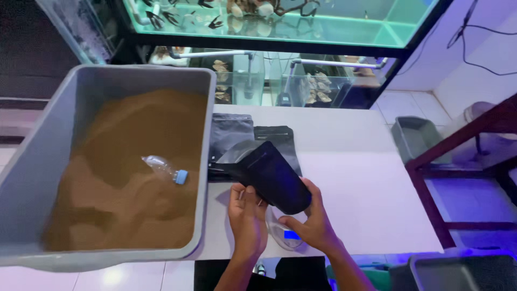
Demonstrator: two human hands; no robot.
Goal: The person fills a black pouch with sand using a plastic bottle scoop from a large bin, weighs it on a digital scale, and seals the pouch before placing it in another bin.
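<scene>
A bottle (164, 168) lies in the tub (32, 161), left of the pouch (272, 177).

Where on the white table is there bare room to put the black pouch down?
The widest bare patch of the white table lies right of the black pouch, out to the table's far and right edges. It is crowded by the grey tub of brown powder: flat black pouches lie against it, and both hands, left hand and right hand, cover a small scale.
</scene>
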